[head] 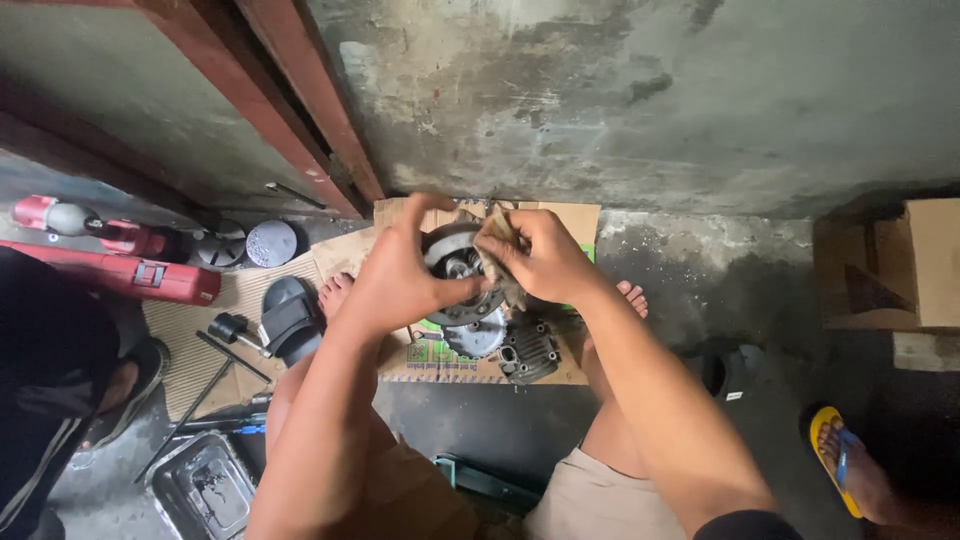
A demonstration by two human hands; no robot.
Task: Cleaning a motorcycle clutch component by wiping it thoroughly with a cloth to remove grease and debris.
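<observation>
Left hand [400,275] grips the rim of a round metal engine part [455,270], fingers curled around it; right hand [540,260] pinches a crumpled brown rag [492,235] against its face. Both are held above a flattened cardboard sheet [570,220] on the concrete floor [700,290]. A finned dark cylinder [528,352] lies at the cardboard's near edge. A black sandal [290,320], a red tool case [120,272] and a steel tray [205,488] crowd the left side.

Red toolbox [130,272] left; black sandal [288,318] beside it; cardboard box [905,265] right.
</observation>
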